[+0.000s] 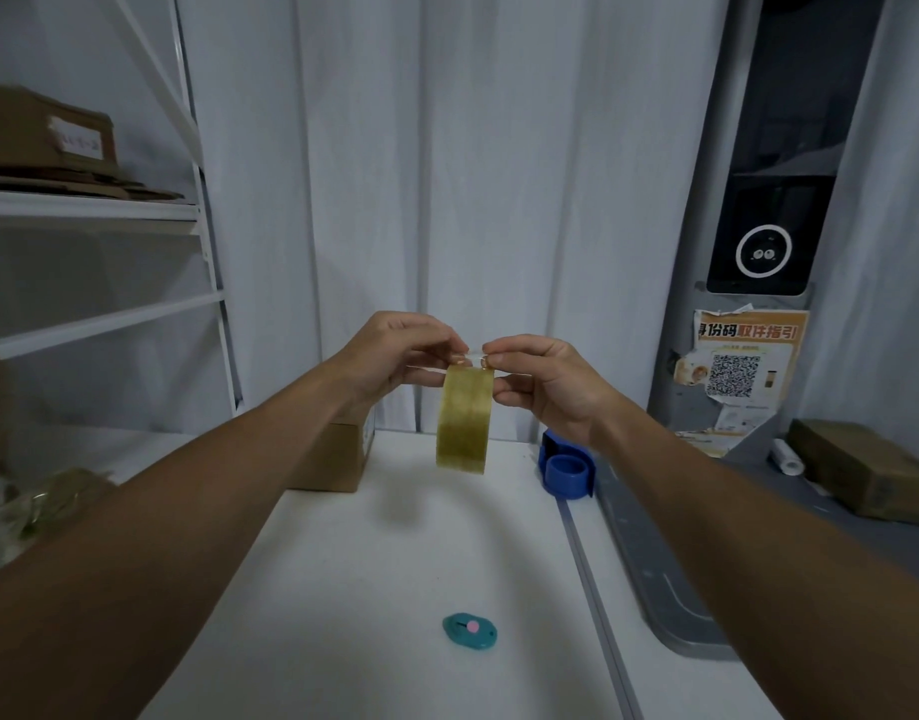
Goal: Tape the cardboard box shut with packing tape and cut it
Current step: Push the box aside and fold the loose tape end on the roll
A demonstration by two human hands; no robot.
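Observation:
A yellowish roll of packing tape (463, 420) hangs edge-on in the air above the white table (395, 563). My left hand (395, 356) and my right hand (545, 381) both pinch the roll at its top, fingertips nearly touching. A small cardboard box (338, 454) stands on the table behind my left forearm, partly hidden by it. A small teal cutter (469, 631) with a pink slider lies on the table near me, apart from both hands.
A blue tape dispenser (566, 467) stands at the table's right edge. A grey counter (707, 563) to the right holds a brown parcel (862, 470) and a white roll (787, 457). White shelving (99, 215) with cardboard boxes stands left. A crumpled bag lies at far left.

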